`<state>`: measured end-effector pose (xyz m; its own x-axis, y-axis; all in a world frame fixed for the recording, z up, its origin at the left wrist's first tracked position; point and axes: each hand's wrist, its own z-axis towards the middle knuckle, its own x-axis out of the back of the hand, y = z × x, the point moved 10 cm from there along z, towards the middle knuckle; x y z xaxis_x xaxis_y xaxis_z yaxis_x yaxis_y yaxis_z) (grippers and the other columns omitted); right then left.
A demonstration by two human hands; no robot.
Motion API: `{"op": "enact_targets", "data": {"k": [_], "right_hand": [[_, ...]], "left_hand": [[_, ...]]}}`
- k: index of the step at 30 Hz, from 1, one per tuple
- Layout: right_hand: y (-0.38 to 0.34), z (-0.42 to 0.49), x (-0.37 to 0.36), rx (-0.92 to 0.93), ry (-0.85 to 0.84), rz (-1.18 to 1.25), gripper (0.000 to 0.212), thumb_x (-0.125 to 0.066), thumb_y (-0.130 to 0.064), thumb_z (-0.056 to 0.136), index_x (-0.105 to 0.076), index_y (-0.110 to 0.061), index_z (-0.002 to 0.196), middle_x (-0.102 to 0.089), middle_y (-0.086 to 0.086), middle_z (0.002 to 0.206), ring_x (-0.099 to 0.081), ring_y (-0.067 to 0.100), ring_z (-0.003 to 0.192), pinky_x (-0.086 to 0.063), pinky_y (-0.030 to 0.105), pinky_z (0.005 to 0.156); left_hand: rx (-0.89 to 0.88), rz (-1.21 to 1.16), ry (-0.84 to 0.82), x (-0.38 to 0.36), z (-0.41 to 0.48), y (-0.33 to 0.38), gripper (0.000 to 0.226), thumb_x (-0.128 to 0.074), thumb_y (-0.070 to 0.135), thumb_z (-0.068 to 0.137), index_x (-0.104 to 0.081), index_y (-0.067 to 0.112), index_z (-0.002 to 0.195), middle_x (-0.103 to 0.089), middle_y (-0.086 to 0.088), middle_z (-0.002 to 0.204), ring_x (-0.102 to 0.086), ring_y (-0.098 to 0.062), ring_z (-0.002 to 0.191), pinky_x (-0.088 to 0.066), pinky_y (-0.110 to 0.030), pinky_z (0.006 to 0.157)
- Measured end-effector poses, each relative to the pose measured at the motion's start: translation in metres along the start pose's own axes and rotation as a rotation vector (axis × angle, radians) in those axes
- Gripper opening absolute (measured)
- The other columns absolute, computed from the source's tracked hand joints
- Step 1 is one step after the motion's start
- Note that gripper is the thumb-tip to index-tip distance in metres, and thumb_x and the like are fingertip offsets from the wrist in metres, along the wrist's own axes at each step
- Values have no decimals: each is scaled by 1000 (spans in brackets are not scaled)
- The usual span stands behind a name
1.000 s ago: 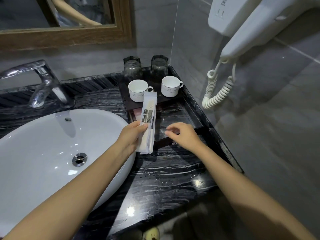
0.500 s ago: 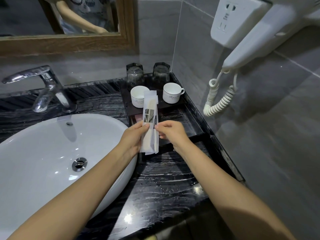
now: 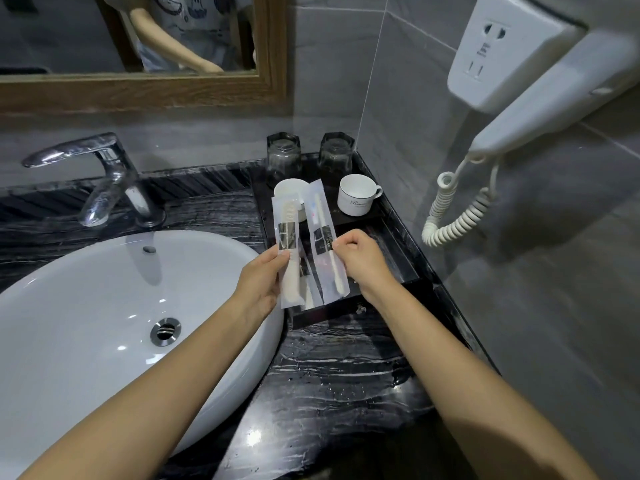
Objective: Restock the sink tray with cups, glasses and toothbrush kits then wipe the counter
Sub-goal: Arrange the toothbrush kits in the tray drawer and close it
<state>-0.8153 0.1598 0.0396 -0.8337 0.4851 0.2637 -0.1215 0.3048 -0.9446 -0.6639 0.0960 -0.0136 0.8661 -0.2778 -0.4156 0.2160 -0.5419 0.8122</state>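
Fingers [image 3: 282, 256] of the left hand [image 3: 258, 285] pinch one kit [image 3: 288, 251] by its edge, and those of the right hand [image 3: 360, 259] are closed on a second kit [image 3: 325, 244]. A second ago the left hand held the packets as a single stack while the right hand hovered loosely over the tray [image 3: 398, 258]; half a second ago the right fingers had come to the stack's edge. Now, in the head view, the two kits are fanned apart, one per hand, both held upright above the front of the tray, with what may be a third packet behind them, though that is hard to tell. On the tray's raised back step stand two glasses [image 3: 284, 157] and two cups [image 3: 358, 195], the left cup partly hidden by the kits. The split suggests the cups and glasses are done and the kits are about to be laid side by side in the tray's lower front section. The bench [image 3: 339, 368] shows water drops, so wiping is not yet done.
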Motion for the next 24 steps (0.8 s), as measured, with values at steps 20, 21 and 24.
{"op": "enact_targets", "data": {"k": [20,21,24], "right_hand": [[-7,-3,-8,-14,-479,-135,9,-61,-14,88,-64,-18,80,-64,-9,68,-57,4,63,-45,21,68],[-6,-4,-11,-27,-503,-129,11,-60,-13,88,-64,-18,79,-64,-10,65,-57,2,60,-44,19,66],[0,-5,-13,-80,-556,-28,11,-58,-12,89,-67,-14,82,-67,2,78,-60,13,68,-46,27,68]], "left_hand": [[58,59,69,19,1,15,21,-64,23,85,-64,11,103,-71,-1,79,-67,-11,66,-55,-24,59],[73,49,61,19,1,14,20,-64,22,85,-64,11,102,-70,-2,79,-66,-13,67,-56,-25,59],[94,27,47,18,-1,13,9,-65,13,83,-63,12,93,-72,-1,73,-68,-12,62,-56,-24,52]]}}
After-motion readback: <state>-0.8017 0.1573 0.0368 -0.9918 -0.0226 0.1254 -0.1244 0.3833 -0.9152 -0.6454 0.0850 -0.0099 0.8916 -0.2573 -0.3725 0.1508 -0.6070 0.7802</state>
